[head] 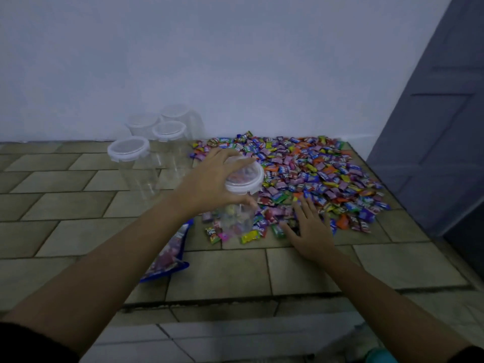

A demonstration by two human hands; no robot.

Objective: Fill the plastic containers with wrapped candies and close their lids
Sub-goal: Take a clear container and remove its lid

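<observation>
Container (237, 218), clear, white-lidded, gripped atop by left hand (209, 179); right hand (311, 231) splayed on candies (314, 169).

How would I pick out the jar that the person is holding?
Find the big pile of wrapped candies on the tiled floor. At its left edge is a clear jar, gripped at its lid by the left hand. Unlike the four empty jars behind, it holds candies.

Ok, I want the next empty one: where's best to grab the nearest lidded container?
Probably the nearest container by its clear wall below the lid, from the left: it stands upright, and other containers crowd its right and rear.
</observation>
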